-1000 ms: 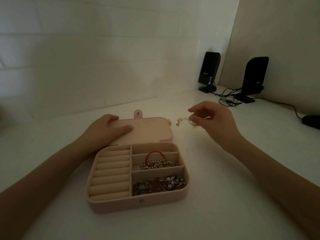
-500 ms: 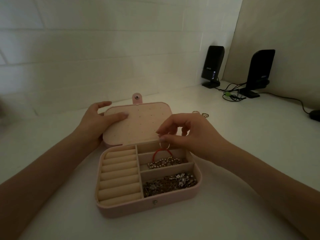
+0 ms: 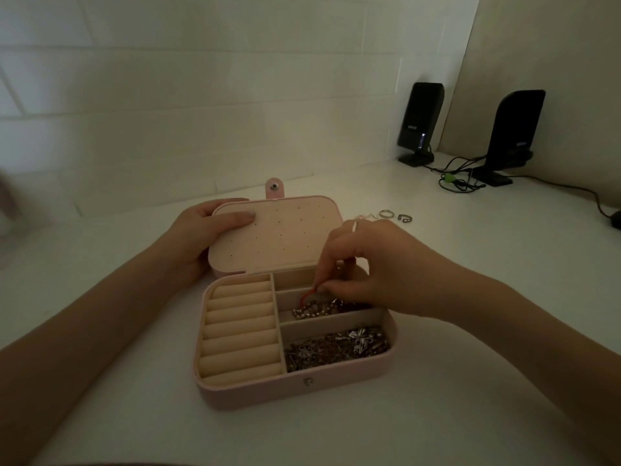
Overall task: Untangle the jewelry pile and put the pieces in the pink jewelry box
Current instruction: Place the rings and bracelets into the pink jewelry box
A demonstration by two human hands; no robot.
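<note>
The pink jewelry box (image 3: 268, 391) lies open in front of me on the white table. My left hand (image 3: 195, 240) grips the left edge of its lid (image 3: 285, 237), thumb on the inner face. My right hand (image 3: 376, 264) reaches into the middle right compartment, fingertips pinched together on a small piece that is hard to make out, beside a red band (image 3: 306, 295) and a beaded chain (image 3: 312, 311). A heap of silvery chains (image 3: 336, 348) fills the front compartment. The ring rolls (image 3: 240, 331) on the left hold nothing. Two rings (image 3: 385, 214) and a small pale piece (image 3: 364, 216) lie on the table behind my right hand.
Two black speakers (image 3: 420, 122) (image 3: 514, 136) stand at the back right with tangled cables (image 3: 457, 179). A dark mouse (image 3: 616, 218) shows at the right edge. A white wall runs close behind the box.
My right hand came from the table behind the box and dropped from above the lid's hinge into the middle compartment. My left hand shifted to grip the lid's edge.
</note>
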